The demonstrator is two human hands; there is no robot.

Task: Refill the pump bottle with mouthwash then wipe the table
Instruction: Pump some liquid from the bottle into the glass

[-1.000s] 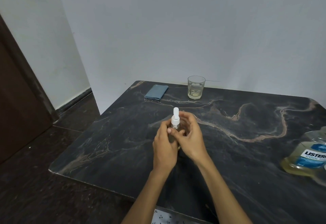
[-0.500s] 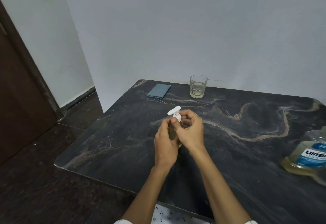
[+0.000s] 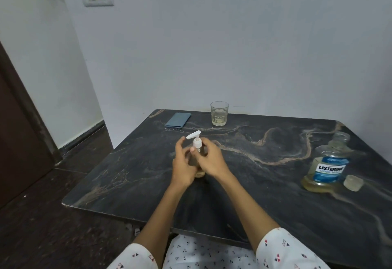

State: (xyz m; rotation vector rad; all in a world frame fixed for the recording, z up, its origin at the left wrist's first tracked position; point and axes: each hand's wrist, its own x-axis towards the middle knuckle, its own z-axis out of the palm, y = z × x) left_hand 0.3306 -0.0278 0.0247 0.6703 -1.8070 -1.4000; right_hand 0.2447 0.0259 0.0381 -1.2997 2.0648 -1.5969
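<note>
Clear plastic, yellowish at the base, forms the pump bottle (image 3: 199, 163), which stands upright at mid-table (image 3: 131, 175) and is gripped by the left hand (image 3: 182, 166) and the right hand (image 3: 210, 158). Its white pump (image 3: 195, 138) points left. The bottle body is mostly hidden by the fingers.

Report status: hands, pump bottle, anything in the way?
Both hands around pump bottle, upright on table; right thumb at its collar. Mouthwash bottle uncapped at right. Cloth at far edge. Nothing blocking.
</note>
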